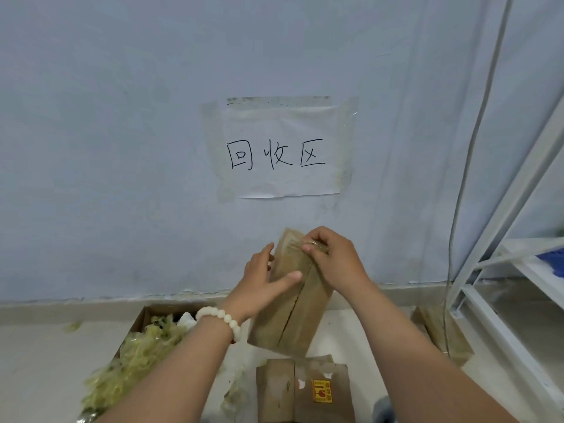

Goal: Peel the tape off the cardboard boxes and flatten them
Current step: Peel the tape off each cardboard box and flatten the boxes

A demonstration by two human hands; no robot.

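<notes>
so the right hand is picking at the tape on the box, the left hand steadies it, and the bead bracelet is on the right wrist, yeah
Not quite: the bead bracelet is on the left wrist, as the head view shows. The rest holds: the right hand picks at the tape on the box, and the left hand steadies it.

- 2 bare forearms reach forward, hands close together.
- Left hand (265, 282) grips the box (293, 315) by its left edge, thumb flat across the front.
- Right hand (335, 264) higher, fingers curled, pinching tape (316, 243) at the box top.
</notes>
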